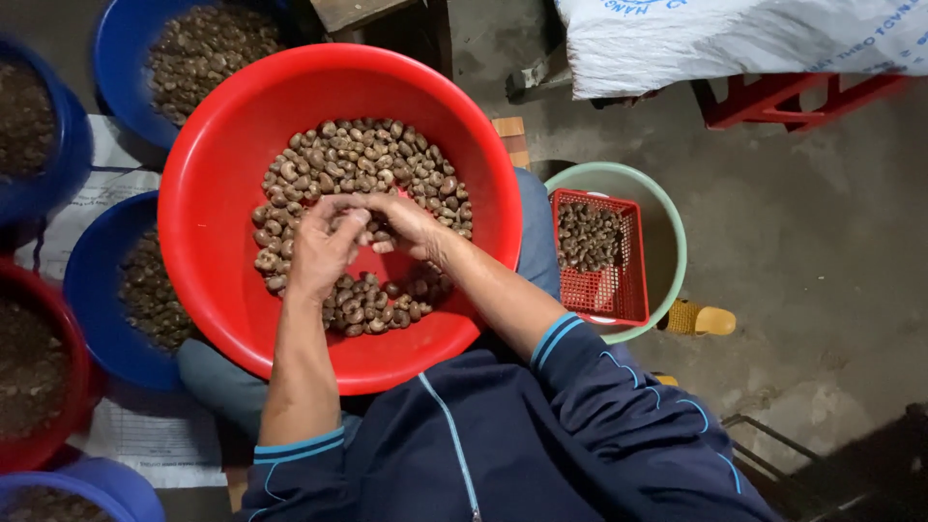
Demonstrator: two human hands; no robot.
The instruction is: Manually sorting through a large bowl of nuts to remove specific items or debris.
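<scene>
Hands meet over red basin (pixel 208 251) on my lap: left hand (pixel 319 246) and right hand (pixel 406 224) pinch same nut (pixel 360 220) between fingertips, close above nut heap (pixel 358 169) for easy picking. Small red basket (pixel 607 290) sits at right, within reach.

A stained grey concrete floor (pixel 822 251) is spreading to the right under dim light. A red plastic stool (pixel 773 101) is standing far right, carrying a white woven sack (pixel 735 39).
</scene>
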